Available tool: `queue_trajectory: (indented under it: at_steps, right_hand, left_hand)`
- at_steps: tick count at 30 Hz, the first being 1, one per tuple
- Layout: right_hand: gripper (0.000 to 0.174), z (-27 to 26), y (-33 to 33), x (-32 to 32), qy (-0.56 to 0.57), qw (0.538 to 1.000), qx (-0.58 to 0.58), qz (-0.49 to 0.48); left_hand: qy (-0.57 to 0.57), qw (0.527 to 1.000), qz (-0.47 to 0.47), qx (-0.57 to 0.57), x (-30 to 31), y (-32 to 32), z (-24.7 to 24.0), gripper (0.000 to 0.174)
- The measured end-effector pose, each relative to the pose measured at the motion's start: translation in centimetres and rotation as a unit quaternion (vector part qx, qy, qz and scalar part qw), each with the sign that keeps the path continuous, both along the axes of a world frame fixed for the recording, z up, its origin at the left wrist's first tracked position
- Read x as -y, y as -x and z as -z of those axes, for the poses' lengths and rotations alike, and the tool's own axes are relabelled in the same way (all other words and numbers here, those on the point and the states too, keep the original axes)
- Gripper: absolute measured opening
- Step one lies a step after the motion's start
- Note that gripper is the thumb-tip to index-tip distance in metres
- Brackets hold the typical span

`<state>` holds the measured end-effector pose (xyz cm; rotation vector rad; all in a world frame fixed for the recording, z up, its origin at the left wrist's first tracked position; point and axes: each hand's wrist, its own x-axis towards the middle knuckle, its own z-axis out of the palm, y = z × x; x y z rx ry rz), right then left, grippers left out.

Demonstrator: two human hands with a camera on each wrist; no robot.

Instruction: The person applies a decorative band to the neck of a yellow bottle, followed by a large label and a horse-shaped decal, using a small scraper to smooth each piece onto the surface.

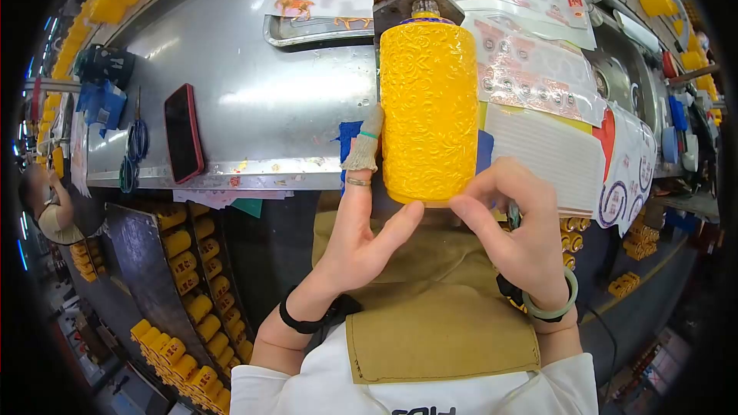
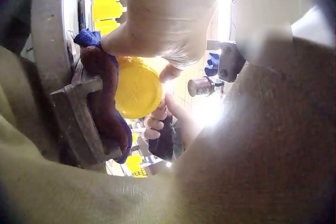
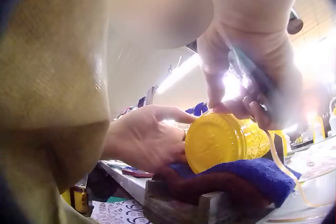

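Observation:
A yellow embossed bottle [image 1: 429, 107] lies on its side, its clear-topped neck away from me and its round base [image 3: 210, 142] toward me. My left hand [image 1: 361, 230] holds it, fingers in a knit cover along the left side and thumb at the base edge. At the base's right edge, the thumb and forefinger of my right hand [image 1: 515, 223] come together. Curled fingers of that hand hold a slim greyish object [image 3: 252, 71], blurred; I cannot tell its kind. A thin pale strip [image 3: 286, 169] hangs beside the right hand. Blue cloth [image 3: 252, 174] pads the support under the bottle.
On the metal bench at left lie a red-cased phone [image 1: 184, 133] and scissors [image 1: 135, 142]. Sticker sheets [image 1: 530, 69] cover the right side; a tray [image 1: 319, 31] with printed sheets stands behind. Below the bench, several yellow bottles [image 1: 184, 265] stand in rows.

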<state>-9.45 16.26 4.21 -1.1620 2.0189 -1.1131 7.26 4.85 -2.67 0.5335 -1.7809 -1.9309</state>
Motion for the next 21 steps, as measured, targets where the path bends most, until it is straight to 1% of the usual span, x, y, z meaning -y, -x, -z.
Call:
queue_trajectory:
  at_steps: [8,10,16,21]
  right_hand:
    - [0.013,0.20,0.14,0.02,0.008,1.000,-0.002,-0.005]
    - [0.013,0.26,0.14,0.01,0.009,1.000,-0.001,-0.004]
    - [0.014,0.26,0.25,0.01,0.011,1.000,-0.005,-0.009]
    - [0.014,0.26,0.19,0.07,0.016,1.000,-0.008,-0.008]
  left_hand:
    - [0.003,1.000,0.006,0.010,-0.07,0.12,0.15,0.087]
    - [-0.021,0.999,-0.020,-0.020,-0.25,0.45,0.19,0.084]
    - [-0.032,0.999,-0.001,-0.025,-0.06,0.58,-0.22,0.087]
    - [-0.026,1.000,-0.005,-0.015,0.00,0.50,-0.22,0.087]
